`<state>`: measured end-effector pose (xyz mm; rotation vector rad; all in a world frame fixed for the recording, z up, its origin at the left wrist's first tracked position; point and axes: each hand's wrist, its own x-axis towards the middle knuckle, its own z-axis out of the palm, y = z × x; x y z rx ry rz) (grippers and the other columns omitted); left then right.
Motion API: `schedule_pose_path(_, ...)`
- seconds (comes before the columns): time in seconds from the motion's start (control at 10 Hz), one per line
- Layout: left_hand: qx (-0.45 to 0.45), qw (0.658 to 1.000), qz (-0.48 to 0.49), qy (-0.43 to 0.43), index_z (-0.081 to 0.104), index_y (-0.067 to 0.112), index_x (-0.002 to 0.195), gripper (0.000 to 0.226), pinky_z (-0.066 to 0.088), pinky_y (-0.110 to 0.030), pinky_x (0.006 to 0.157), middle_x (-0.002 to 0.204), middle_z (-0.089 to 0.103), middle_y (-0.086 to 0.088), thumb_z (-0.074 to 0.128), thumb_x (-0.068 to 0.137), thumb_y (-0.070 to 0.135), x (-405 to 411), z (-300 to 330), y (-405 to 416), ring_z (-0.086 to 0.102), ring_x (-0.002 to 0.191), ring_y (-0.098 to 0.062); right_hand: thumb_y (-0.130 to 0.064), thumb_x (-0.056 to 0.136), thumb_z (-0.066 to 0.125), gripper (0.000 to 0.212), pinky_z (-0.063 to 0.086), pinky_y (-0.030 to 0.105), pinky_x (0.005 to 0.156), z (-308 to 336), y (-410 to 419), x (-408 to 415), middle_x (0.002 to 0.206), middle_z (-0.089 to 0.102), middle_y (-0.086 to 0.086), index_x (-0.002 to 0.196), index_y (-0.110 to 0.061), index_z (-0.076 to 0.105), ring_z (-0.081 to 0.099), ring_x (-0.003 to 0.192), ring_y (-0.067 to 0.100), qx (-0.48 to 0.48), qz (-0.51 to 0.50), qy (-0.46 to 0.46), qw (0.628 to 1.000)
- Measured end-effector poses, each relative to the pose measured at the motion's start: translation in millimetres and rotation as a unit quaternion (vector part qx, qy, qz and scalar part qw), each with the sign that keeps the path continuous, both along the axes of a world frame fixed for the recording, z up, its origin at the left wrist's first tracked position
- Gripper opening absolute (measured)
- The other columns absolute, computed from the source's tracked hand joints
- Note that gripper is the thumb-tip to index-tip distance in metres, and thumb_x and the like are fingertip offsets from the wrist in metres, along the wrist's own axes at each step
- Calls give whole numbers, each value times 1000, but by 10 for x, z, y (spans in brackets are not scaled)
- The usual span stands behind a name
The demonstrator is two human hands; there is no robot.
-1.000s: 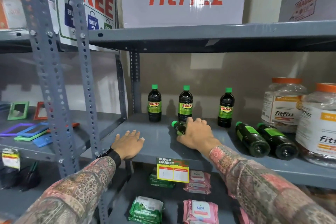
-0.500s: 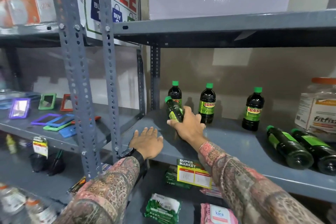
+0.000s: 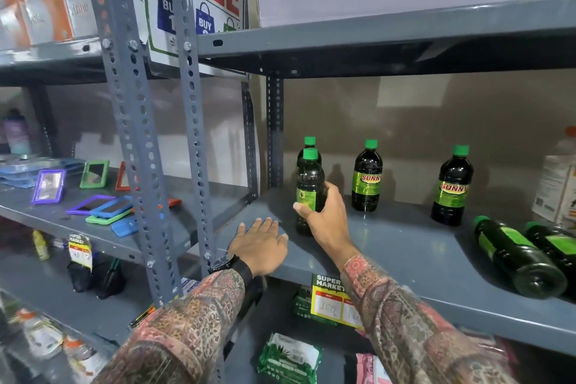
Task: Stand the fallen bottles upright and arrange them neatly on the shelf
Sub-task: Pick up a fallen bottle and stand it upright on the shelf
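Note:
My right hand (image 3: 324, 221) grips a dark bottle (image 3: 309, 187) with a green cap and green label, held upright at the left of the grey shelf (image 3: 405, 246). Right behind it stands another such bottle (image 3: 309, 143), mostly hidden. Two more stand upright along the back, one in the middle (image 3: 367, 176) and one to the right (image 3: 452, 187). Two bottles lie on their sides at the right, one nearer (image 3: 517, 256) and one (image 3: 554, 243) at the frame edge. My left hand (image 3: 258, 245) rests flat and empty on the shelf's front left corner.
A large clear jar (image 3: 558, 187) stands at the far right edge. Perforated grey uprights (image 3: 193, 134) rise left of the hands. The neighbouring shelf holds coloured framed mirrors (image 3: 103, 206). A price tag (image 3: 330, 299) hangs below the shelf edge, above wipes packets (image 3: 290, 358).
My right hand has lifted the fallen bottle from lying flat, through a tilt, to upright, carrying it left in front of the leftmost standing bottle. The left hand stays flat on the shelf.

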<state>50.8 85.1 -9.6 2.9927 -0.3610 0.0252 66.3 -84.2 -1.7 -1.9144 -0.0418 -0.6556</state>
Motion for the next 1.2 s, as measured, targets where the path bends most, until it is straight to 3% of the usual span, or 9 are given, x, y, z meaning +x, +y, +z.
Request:
schedule_pose_path(0.1, 0, 1000, 0, -2, 11, 14, 169, 68, -2, -51, 133, 179, 5, -2, 13, 109, 47, -17, 9, -10, 2, 165, -21, -50, 68, 93, 94, 42, 34, 107, -13, 4, -15, 126, 46, -6, 143, -19, 45, 45, 121, 13, -17, -37, -2, 999)
schedule_pose_path(0.3, -2, 1000, 1, -2, 11, 15, 169, 67, -1, -51, 133, 179, 5, -1, 14, 109, 46, -48, 10, 1, 2, 165, -21, -26, 83, 82, 64, 49, 28, 79, -44, -2, -10, 114, 66, -4, 132, -30, 41, 69, 106, 22, -12, -19, -6, 1000)
schedule_pose_path(0.5, -2, 1000, 3, -4, 11, 14, 169, 68, 0, -51, 133, 179, 5, -2, 14, 109, 46, -71, 23, 0, 2, 165, -22, -43, 71, 93, 83, 49, 36, 92, -9, 19, -75, 122, 52, -5, 133, -19, 44, 54, 107, 16, -29, -63, 4, 998)
schedule_pose_path(0.6, -5, 1000, 3, -1, 10, 14, 169, 67, -1, -51, 133, 179, 4, -1, 14, 110, 46, -58, 24, -6, 2, 165, -21, -30, 81, 85, 60, 50, 36, 82, -16, 7, -75, 111, 63, -4, 120, -28, 39, 67, 104, 24, -41, -59, 6, 997)
schedule_pose_path(0.7, -6, 1000, 4, -4, 11, 15, 169, 67, -1, -51, 133, 179, 5, -1, 15, 109, 46, -58, 22, -18, 2, 165, -21, -27, 82, 79, 57, 49, 36, 82, 16, 14, -109, 110, 61, -4, 119, -30, 35, 66, 108, 26, -38, -65, 9, 997)
schedule_pose_path(0.8, -6, 1000, 3, -6, 11, 14, 169, 68, 0, -52, 133, 179, 6, -2, 15, 109, 46, -66, 17, -16, 3, 165, -22, -48, 72, 90, 81, 51, 42, 96, 42, 49, -156, 122, 53, 0, 130, -17, 42, 52, 114, 21, -73, -99, 10, 992)
schedule_pose_path(0.9, -8, 1000, 4, -7, 11, 14, 169, 68, 0, -52, 133, 179, 6, -2, 15, 109, 46, -64, 9, -16, 3, 165, -22, -41, 74, 91, 77, 53, 45, 96, 47, 48, -172, 126, 58, 8, 129, -14, 44, 60, 115, 30, -89, -97, 14, 991)
schedule_pose_path(1.0, -10, 1000, 2, -7, 12, 15, 169, 68, 0, -52, 132, 179, 6, -2, 15, 109, 47, -49, 0, -16, 3, 165, -22, -27, 81, 84, 66, 51, 39, 91, 42, 31, -174, 126, 63, 7, 131, -15, 42, 64, 115, 31, -85, -77, 7, 993)
schedule_pose_path(1.2, -7, 1000, 6, -9, 12, 15, 169, 69, 0, -51, 133, 179, 7, -2, 14, 108, 48, -30, -24, -17, 3, 165, -22, -41, 75, 93, 77, 53, 48, 98, 79, 56, -234, 127, 57, 11, 127, -12, 44, 60, 115, 34, -103, -107, 22, 989)
